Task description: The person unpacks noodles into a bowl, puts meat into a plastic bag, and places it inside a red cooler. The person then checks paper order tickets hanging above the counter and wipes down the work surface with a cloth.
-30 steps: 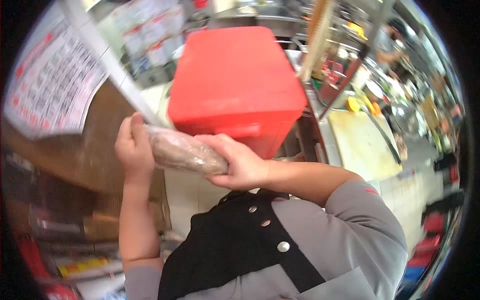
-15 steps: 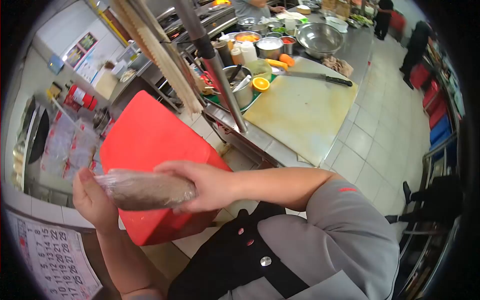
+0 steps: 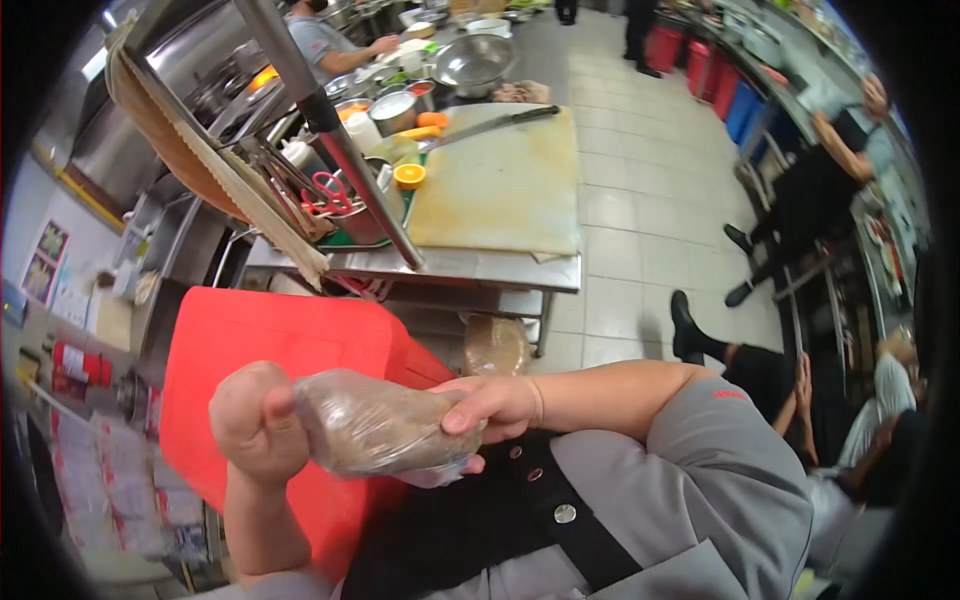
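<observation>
A steel bench [image 3: 562,275] stands at twelve to one o'clock from the package [image 3: 375,425], in a kitchen; one co-worker [image 3: 335,50] is beside it near twelve, another person [image 3: 845,150] at two. On the bench lies a board [image 3: 500,195], with a knife [image 3: 490,125] along its twelve o'clock edge and a halved orange [image 3: 409,176] at its nine. Past the board, toward twelve, are a steel bowl [image 3: 476,65] and a tin [image 3: 393,112] of something white; a holder [image 3: 352,226] with red scissors [image 3: 335,190] is at eleven to twelve. A red box [image 3: 260,325], its top closed, fills ten o'clock, under and behind the package. The clear-wrapped brown package is held before the person's apron [image 3: 450,520]: the left hand [image 3: 262,425] has its fingers curled tight on the wrap's nine o'clock end; the right hand [image 3: 495,412] has its fingers parted by the package's width, gripping the three o'clock end. The board nearly reaches the bench's six and three o'clock edges. Open tiled floor [image 3: 625,200] runs at one to two o'clock.
</observation>
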A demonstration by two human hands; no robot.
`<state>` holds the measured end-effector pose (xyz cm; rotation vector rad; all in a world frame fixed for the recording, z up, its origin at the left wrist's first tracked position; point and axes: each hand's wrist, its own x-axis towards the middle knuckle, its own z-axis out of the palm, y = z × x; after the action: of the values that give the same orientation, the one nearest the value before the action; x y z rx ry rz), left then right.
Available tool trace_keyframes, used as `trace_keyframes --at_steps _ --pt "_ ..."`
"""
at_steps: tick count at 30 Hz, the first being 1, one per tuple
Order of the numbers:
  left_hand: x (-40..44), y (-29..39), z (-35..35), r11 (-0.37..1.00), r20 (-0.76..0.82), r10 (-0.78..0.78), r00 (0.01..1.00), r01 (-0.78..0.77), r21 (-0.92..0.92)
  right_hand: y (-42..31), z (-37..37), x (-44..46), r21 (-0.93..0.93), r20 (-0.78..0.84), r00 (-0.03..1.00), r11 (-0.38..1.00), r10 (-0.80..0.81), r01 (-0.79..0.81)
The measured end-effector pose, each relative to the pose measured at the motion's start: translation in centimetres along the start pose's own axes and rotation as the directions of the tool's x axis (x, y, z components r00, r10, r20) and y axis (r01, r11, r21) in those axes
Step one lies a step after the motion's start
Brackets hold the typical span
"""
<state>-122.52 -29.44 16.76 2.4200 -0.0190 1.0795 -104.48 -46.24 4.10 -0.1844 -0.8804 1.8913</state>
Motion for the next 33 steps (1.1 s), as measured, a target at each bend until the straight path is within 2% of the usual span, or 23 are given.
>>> trace_keyframes --at_steps 2,6,9,11,14,16,18,19,20,22,23,24,25,28,29,30,31,32,33 --pt "-0.8 -0.4 -0.6 0.993 0.049 0.106 0.993 -0.103 -0.057 2.0 1.7 -0.2 0.064 -0.066 0.998 0.998 -0.017 0.021" --pt "-1.2 2.1 -2.3 0.937 0.063 0.327 0.943 -0.315 -0.154 4.5 4.6 0.1 0.092 -0.069 0.998 0.996 -0.005 0.011" --pt "-0.3 5.4 -3.9 0.884 0.103 0.46 0.882 -0.444 -0.143 5.1 5.5 -0.5 0.029 0.029 1.0 0.999 0.012 -0.013" --pt "0.5 7.2 -4.1 0.859 0.123 0.509 0.852 -0.495 -0.129 4.6 6.6 -1.2 -0.133 -0.071 0.997 0.991 -0.029 0.02" --pt "1.5 9.2 -3.3 0.873 0.098 0.485 0.869 -0.477 -0.097 3.3 9.0 -2.9 -0.124 -0.195 0.972 0.986 -0.131 0.108" --pt "2.6 9.7 -2.8 0.897 0.06 0.442 0.895 -0.44 -0.036 1.5 10.6 -4.4 -0.42 -0.257 0.92 0.891 -0.297 0.17" --pt "4.5 10.3 -2.0 0.932 0.003 0.347 0.938 -0.346 0.107 -0.1 11.8 -6.3 -0.755 -0.265 0.8 0.632 -0.539 0.176" --pt "5.7 11.0 -1.0 0.958 -0.075 0.251 0.965 -0.237 0.159 -0.6 12.9 -7.2 -0.748 -0.304 0.748 0.634 -0.59 0.196" --pt "7.2 10.6 0.5 0.97 -0.171 0.221 0.96 -0.199 0.138 -1.1 14.5 -8.1 -0.751 -0.265 0.7 0.597 -0.663 0.282" --pt "10.1 11.1 1.6 0.998 -0.129 0.057 0.99 -0.058 -0.01 -1.5 16.2 -8.9 -0.764 -0.175 0.556 0.469 -0.812 0.444" --pt "11.2 11.2 2.3 0.993 -0.113 -0.007 0.994 -0.007 -0.117 -2.3 16.4 -9.8 -0.943 -0.014 0.494 0.176 -0.869 0.284" --pt "12.3 11.5 2.9 0.974 -0.089 -0.065 0.994 0.043 -0.223 -3.5 16.6 -11.0 -0.985 0.17 0.46 -0.147 -0.871 0.087" --pt "13.1 12.4 3.6 0.97 -0.146 -0.014 0.989 -0.022 -0.241 -4.4 16.8 -12.0 -0.887 0.346 0.457 -0.444 -0.82 -0.125" --pt "13.5 15.8 3.1 0.899 -0.133 0.124 0.983 -0.168 -0.405 -5.9 17.8 -14.3 -0.702 0.541 0.544 -0.7 -0.642 -0.127" --pt "13.2 16.8 2.8 0.915 -0.172 0.174 0.97 -0.224 -0.336 -5.9 17.8 -15.0 -0.756 0.526 0.562 -0.654 -0.638 -0.035" --pt "13.0 17.1 2.7 0.899 -0.174 0.348 0.921 -0.381 -0.215 -5.5 18.0 -15.1 -0.931 0.352 0.537 -0.345 -0.767 0.118" --pt "12.9 17.3 2.7 0.839 -0.159 0.519 0.84 -0.536 -0.093 -4.5 18.2 -15.0 -0.963 0.153 0.548 -0.001 -0.823 0.268" --pt "12.7 17.5 2.5 0.742 -0.122 0.668 0.734 -0.67 0.024 -3.6 18.4 -14.8 -0.855 -0.05 0.593 0.342 -0.804 0.391" --pt "11.9 18.3 2.1 0.774 -0.043 0.629 0.776 -0.63 -0.057 -3.2 17.7 -14.8 -0.579 -0.171 0.72 0.66 -0.673 0.479"
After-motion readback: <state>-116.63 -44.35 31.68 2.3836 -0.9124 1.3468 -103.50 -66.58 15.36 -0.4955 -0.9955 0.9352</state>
